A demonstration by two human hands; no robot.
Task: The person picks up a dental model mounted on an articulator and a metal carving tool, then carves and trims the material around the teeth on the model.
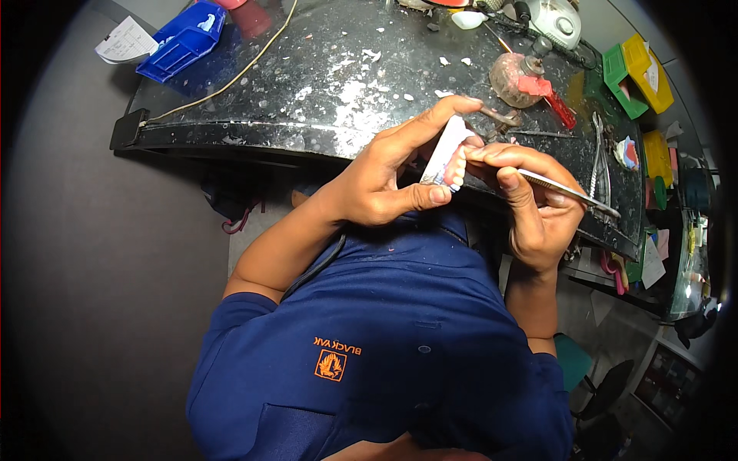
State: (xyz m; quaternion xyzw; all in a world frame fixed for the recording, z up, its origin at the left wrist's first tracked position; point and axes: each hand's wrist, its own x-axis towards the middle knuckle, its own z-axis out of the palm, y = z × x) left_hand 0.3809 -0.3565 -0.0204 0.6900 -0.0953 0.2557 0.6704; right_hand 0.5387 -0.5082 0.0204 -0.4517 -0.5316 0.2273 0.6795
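Just past the bench's near edge, my left hand grips a white plaster dental cast tilted on its side, thumb below and fingers above. A row of cream artificial teeth set in pink material shows along its right side. My right hand is closed around a slim metal hand instrument, which slants down to the right. The right fingertips meet the cast by the teeth; the working tip of the instrument is hard to make out there.
A dark, speckled bench carries white scraps. Beyond my right hand stand a pink-stained round glass burner, a red-handled tool, metal tweezers and another cast. A blue bin and cord lie left; yellow bins right.
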